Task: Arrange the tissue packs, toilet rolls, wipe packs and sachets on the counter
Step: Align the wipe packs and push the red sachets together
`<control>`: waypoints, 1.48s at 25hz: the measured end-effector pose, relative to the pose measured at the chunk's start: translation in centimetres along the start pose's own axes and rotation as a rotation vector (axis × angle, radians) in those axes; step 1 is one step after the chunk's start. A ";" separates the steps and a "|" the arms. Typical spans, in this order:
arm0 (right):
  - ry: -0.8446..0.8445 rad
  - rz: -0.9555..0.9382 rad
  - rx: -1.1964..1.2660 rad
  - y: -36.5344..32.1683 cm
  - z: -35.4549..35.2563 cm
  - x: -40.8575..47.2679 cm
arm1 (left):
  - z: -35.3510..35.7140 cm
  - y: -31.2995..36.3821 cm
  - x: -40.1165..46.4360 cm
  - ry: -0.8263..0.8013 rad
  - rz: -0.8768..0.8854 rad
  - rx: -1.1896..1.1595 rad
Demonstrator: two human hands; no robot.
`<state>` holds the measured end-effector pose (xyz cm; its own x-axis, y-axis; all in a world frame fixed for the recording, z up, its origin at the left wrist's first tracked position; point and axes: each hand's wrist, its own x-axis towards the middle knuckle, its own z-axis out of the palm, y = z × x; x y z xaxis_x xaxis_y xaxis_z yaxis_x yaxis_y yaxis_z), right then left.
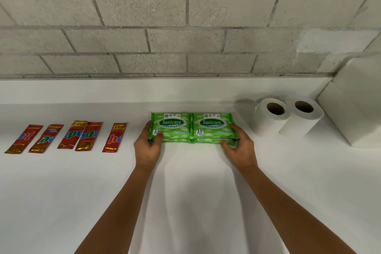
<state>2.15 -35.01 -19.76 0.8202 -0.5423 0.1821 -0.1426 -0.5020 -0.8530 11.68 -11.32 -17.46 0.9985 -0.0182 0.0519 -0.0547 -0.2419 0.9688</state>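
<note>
Two green wipe packs are sitting side by side and touching at mid-counter, with the edge of further packs showing beneath them, as a person is squaring the stack from both ends. The left hand is pressing its thumb and fingers closed around the left end of the stack, and the right hand is clasping the right end the same way, so both are holding the wipes and neither is lying open. The pair's long axis is running left to right, parallel to the block wall, with the printed labels facing up and reading upright towards the camera. To the left, five red sachets are lying in a loose row on the white counter, their long axes pointing away from the camera; some are tilting and two are overlapping, so they appear to be waiting for straightening. To the right, two toilet rolls are standing together on end, just beside white tissue packs in the corner; that end is looking largely settled
</note>
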 end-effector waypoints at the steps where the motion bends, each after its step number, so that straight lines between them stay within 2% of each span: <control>1: -0.010 0.015 0.012 0.0 0.0 0.2 | 0.1 0.2 -0.1 -0.011 0.016 0.030; 9: -0.039 0.061 0.053 0.1 0.0 0.2 | 0.0 0.1 -0.1 -0.005 0.036 0.100; 15: 0.018 -0.040 -0.003 -0.7 -0.3 0.1 | 0.0 0.3 -0.2 0.007 0.035 0.042; 22: -0.044 0.029 0.063 -0.7 -0.4 0.1 | -0.1 0.0 -0.1 -0.018 0.076 0.143; 37: -0.064 0.033 0.053 -0.2 -0.2 0.3 | 0.2 0.2 -0.2 0.020 0.057 0.106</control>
<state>2.30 -35.24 -19.43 0.8498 -0.5125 0.1233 -0.1417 -0.4474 -0.8830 11.44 -11.60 -17.32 0.9936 -0.0152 0.1119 -0.1104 -0.3419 0.9332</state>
